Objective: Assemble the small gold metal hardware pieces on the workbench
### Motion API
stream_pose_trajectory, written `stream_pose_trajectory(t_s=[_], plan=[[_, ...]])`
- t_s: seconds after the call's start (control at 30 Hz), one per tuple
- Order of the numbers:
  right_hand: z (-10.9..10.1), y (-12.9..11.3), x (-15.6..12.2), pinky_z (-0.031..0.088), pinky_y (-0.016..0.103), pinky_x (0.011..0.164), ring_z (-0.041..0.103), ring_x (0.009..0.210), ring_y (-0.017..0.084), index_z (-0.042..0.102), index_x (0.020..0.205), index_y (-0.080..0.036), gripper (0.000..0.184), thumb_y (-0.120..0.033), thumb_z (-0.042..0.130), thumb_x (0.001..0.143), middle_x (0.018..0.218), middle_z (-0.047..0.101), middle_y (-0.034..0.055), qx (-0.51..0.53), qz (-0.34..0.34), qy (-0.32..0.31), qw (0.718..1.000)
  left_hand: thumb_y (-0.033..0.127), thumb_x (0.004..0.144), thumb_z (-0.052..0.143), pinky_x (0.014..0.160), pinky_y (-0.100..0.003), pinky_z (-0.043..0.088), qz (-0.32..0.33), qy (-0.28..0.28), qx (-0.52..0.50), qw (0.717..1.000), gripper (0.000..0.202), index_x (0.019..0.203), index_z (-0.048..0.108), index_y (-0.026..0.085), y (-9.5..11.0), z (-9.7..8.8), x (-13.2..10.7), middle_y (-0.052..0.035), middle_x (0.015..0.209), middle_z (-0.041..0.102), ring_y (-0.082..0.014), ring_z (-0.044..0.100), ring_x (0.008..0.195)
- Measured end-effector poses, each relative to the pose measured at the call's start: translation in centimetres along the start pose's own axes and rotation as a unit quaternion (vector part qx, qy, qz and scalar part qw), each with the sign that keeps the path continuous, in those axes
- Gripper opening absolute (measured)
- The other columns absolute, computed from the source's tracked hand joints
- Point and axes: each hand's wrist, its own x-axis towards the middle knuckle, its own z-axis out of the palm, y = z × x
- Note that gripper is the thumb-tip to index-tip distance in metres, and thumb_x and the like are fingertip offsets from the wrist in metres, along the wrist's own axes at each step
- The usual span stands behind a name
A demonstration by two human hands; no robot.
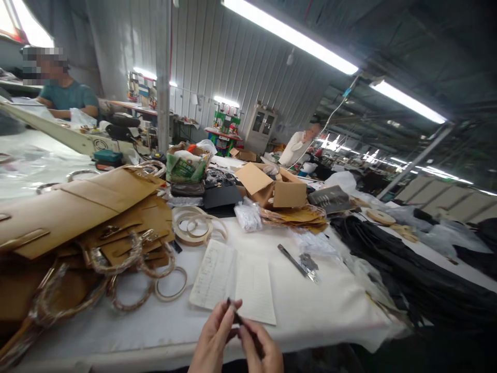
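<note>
Close to the table's front edge, my left hand [216, 334] and my right hand [261, 346] are together, fingers closed. Between them is a slim dark object [235, 314], pinched by both; its kind is too small to make out and the fingers partly hide it. Just beyond the fingertips lies an open notebook [255, 282], handwriting on its left page and faint lines on the right. Farther right on the white cloth, a dark flat strip-like tool [292, 260] rests beside a small grey piece [309, 261].
Tan leather-like pieces [93, 199] and plastic-wrapped ring handles [116, 259] pile up at left. Tape rolls [190, 228], an open cardboard box [289, 194] and plastic bags stand behind the notebook. Black material [388, 264] covers the right side. Two people are farther back.
</note>
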Motion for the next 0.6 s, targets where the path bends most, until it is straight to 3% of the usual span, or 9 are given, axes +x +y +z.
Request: stream_pose_trajectory(t_s=[0.13,0.2,0.27,0.37,0.43,0.6], plan=[[-1.6,-0.4,7.3,0.045,0.023,0.046,0.055,0.054,0.014,0.075,0.104,-0.017,0.048,-0.061,0.068,0.085,0.077,0.071,0.0039,0.032,0.048,0.035,0.998,0.059,0.069,0.085,0.111,-0.052,0.047,0.141,0.128,0.089,0.978,0.076,0.130,0.059,0.020,2.5,-2.7,1.9,-0.0173,0.145,0.056,-0.0385,0.056,0.132],[-1.7,-0.1,11.1,0.047,0.025,0.052,0.056,0.057,0.015,0.073,0.106,-0.017,0.047,-0.059,0.063,0.087,0.079,0.071,0.0035,0.013,0.032,0.030,0.999,0.052,0.068,0.086,0.120,-0.056,0.036,0.193,0.195,0.144,0.951,0.080,0.134,0.054,0.020,3.7,-4.4,3.0,-0.0175,0.149,0.051,-0.0409,0.046,0.142],[-1.1,0.6,14.3,0.052,0.028,0.061,0.061,0.064,0.018,0.072,0.108,-0.017,0.046,-0.056,0.057,0.088,0.080,0.071,0.0037,-0.056,0.008,0.021,0.998,0.049,0.066,0.087,0.123,-0.059,0.030,0.178,0.209,0.169,0.947,0.084,0.135,0.052,0.017,4.5,-5.8,4.2,-0.0204,0.153,0.048,-0.0434,0.040,0.146],[0.5,2.0,17.2,0.055,0.033,0.073,0.068,0.077,0.024,0.073,0.106,-0.017,0.045,-0.050,0.052,0.085,0.087,0.074,0.0075,-0.125,-0.001,0.029,0.992,0.051,0.060,0.091,0.119,-0.059,0.037,0.109,0.177,0.128,0.970,0.091,0.135,0.052,0.014,4.6,-6.9,5.2,-0.0249,0.150,0.051,-0.0454,0.046,0.142],[1.5,2.9,17.9,0.055,0.036,0.079,0.070,0.086,0.027,0.074,0.103,-0.017,0.042,-0.046,0.052,0.082,0.094,0.076,0.0110,-0.136,0.008,0.043,0.990,0.052,0.060,0.092,0.114,-0.057,0.044,0.092,0.141,0.109,0.980,0.088,0.132,0.057,0.015,4.0,-6.9,5.4,-0.0226,0.143,0.060,-0.0446,0.053,0.136],[2.7,4.0,17.7,0.052,0.039,0.090,0.069,0.100,0.030,0.074,0.108,-0.018,0.043,-0.045,0.049,0.085,0.108,0.076,0.0134,-0.173,0.013,0.061,0.983,0.053,0.071,0.086,0.105,-0.055,0.052,0.076,-0.017,0.138,0.987,0.057,0.112,0.073,0.015,2.7,-4.0,4.3,-0.0182,0.115,0.077,-0.0438,0.067,0.117]])
